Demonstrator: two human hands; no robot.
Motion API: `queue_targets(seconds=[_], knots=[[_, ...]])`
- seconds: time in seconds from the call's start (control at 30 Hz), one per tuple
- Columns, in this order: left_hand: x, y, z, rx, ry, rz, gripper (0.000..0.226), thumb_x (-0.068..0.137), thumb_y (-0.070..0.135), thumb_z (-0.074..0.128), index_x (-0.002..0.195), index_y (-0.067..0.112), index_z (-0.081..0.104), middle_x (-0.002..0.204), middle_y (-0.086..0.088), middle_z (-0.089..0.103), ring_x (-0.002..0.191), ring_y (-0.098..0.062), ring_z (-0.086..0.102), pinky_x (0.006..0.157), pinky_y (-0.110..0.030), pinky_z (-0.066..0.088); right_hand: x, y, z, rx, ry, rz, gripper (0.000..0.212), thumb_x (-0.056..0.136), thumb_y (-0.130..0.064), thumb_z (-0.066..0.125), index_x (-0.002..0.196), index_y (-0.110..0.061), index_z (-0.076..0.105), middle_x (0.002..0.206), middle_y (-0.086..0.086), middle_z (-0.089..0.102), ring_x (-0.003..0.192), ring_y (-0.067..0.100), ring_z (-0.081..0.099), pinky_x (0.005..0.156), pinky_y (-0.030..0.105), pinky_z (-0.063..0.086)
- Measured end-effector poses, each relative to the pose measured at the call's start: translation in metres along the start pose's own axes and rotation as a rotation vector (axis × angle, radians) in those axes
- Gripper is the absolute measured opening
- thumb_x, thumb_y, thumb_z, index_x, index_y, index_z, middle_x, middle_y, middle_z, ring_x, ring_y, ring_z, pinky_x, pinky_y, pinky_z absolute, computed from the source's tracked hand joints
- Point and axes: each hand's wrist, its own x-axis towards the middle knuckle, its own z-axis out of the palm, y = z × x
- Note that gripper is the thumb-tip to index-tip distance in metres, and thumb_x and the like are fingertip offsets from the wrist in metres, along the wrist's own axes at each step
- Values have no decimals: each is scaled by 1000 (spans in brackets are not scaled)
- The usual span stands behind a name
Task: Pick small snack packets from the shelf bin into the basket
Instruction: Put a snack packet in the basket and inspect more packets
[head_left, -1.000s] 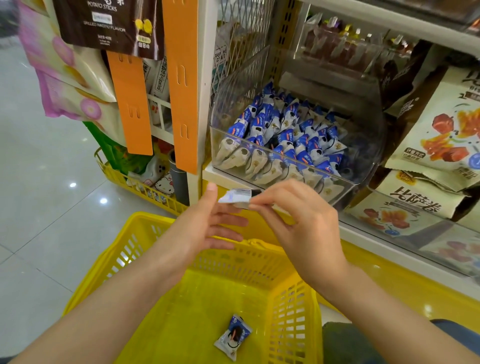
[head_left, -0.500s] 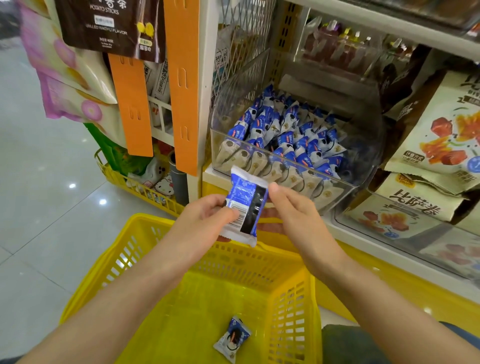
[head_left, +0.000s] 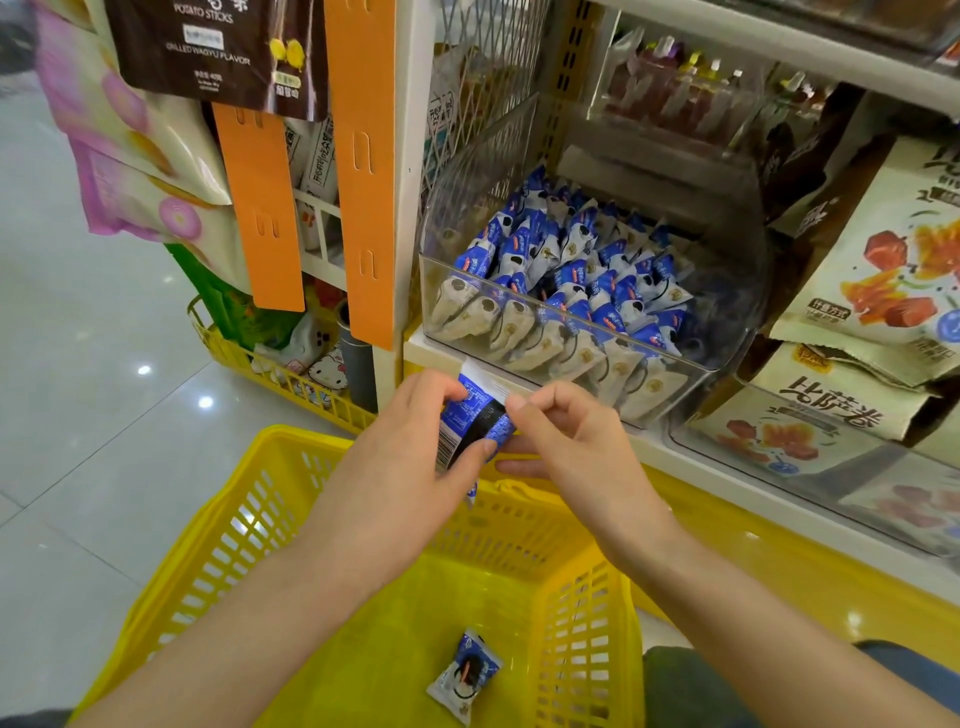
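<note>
A clear shelf bin holds several small blue-and-white snack packets. In front of its lower edge, above the yellow basket, both hands hold one blue packet with its barcode side toward me. My left hand grips the packet from the left, thumb on its lower part. My right hand pinches its upper right edge between thumb and forefinger. One more small packet lies on the basket floor.
Larger snack bags fill the bins to the right. Orange hanging strips and bagged snacks hang at the left of the shelf post. A low yellow wire rack sits on the tiled floor.
The packet passed from my right hand's pinch into both hands and turned upright, barcode side facing me. My left hand closed around it; both hands stayed just above the basket's far rim.
</note>
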Motion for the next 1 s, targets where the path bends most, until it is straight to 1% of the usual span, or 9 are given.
queue_targets(seconds=[0.07, 0.13, 0.27, 0.37, 0.43, 0.53, 0.6, 0.73, 1.0], knots=[[0, -1, 1, -16, -12, -16, 30, 83, 44, 56, 106, 38, 38, 99, 24, 42, 92, 20, 41, 72, -1, 37, 0, 0, 0, -33, 3, -39, 18, 91, -18, 56, 74, -10, 55, 76, 0, 66, 66, 6, 67, 57, 21, 56], [-1, 0, 1, -34, -31, -34, 27, 85, 43, 55, 106, 36, 40, 99, 23, 45, 91, 15, 46, 71, -3, 40, 1, 0, 0, -68, 7, -75, 17, 90, -19, 57, 74, -11, 55, 68, -8, 65, 69, 7, 66, 61, 26, 58], [1, 6, 0, -244, -49, -123, 24, 80, 45, 47, 98, 30, 48, 92, 16, 59, 81, 6, 58, 62, -12, 48, 0, 0, 2, -82, -103, -83, 7, 87, -21, 60, 89, -20, 53, 89, -8, 65, 76, 10, 66, 72, 36, 57], [3, 7, 0, -429, -68, -216, 11, 84, 35, 51, 92, 27, 53, 87, 8, 66, 76, 1, 64, 65, -15, 51, -1, -1, 2, -34, -197, -30, 14, 88, -18, 59, 99, -23, 52, 105, -3, 62, 73, 4, 65, 66, 27, 57], [5, 4, 1, -518, -92, -269, 5, 89, 28, 52, 91, 25, 56, 88, 2, 69, 79, -6, 67, 73, -28, 54, 0, -2, 0, 18, -204, -26, 15, 89, -13, 58, 101, -20, 54, 104, -1, 62, 70, 3, 66, 62, 20, 55], [7, 3, -2, -609, -122, -309, 10, 92, 20, 50, 90, 25, 58, 90, 2, 69, 80, -7, 68, 71, -27, 56, 2, -1, -1, 17, -200, -66, 16, 89, -10, 58, 97, -23, 55, 101, -1, 63, 70, 4, 66, 64, 20, 55], [5, 3, -3, -472, -109, -247, 11, 94, 21, 47, 95, 23, 57, 87, 3, 69, 76, -11, 68, 69, -31, 56, 2, 1, 0, -21, -196, -99, 19, 89, -10, 58, 96, -27, 54, 100, -5, 63, 75, 4, 66, 66, 21, 55], [1, 5, -2, 77, -35, -9, 12, 94, 26, 44, 97, 16, 50, 68, 5, 53, 62, -18, 54, 55, -36, 45, 1, 8, 2, -239, -144, -217, 21, 88, -15, 60, 104, -28, 53, 103, -17, 61, 89, 1, 64, 75, 21, 55], [7, 6, -6, -3, 33, -23, 17, 96, 25, 39, 81, 18, 43, 57, 8, 43, 52, -11, 45, 50, -31, 35, 3, 6, 4, -212, -140, -223, 23, 85, -22, 64, 97, -37, 51, 99, -20, 61, 89, 3, 63, 75, 19, 54]])
